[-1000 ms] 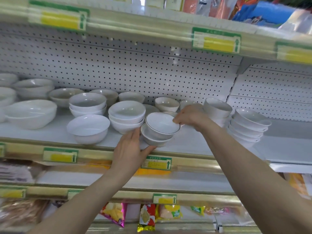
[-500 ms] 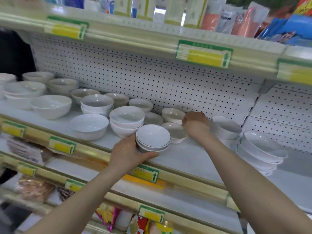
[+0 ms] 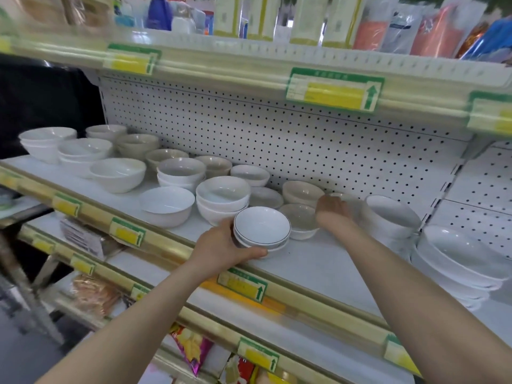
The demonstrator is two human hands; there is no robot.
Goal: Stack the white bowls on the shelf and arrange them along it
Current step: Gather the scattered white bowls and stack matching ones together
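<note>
White ceramic bowls with a thin dark rim, a short stack near the front edge of the white metal shelf.
Left hand fingers grip the stack's side; right hand rests on a blurred bowl behind, fingers' closure cannot be told. Risk: dragging the stack forward could tip it over the edge.

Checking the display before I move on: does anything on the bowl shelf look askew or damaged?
Nothing looks broken or spilled. The tall stack at the far right leans, its bowls tilted rather than level. The left hand grips the dark-rimmed stack; the right hand is blurred.
</note>
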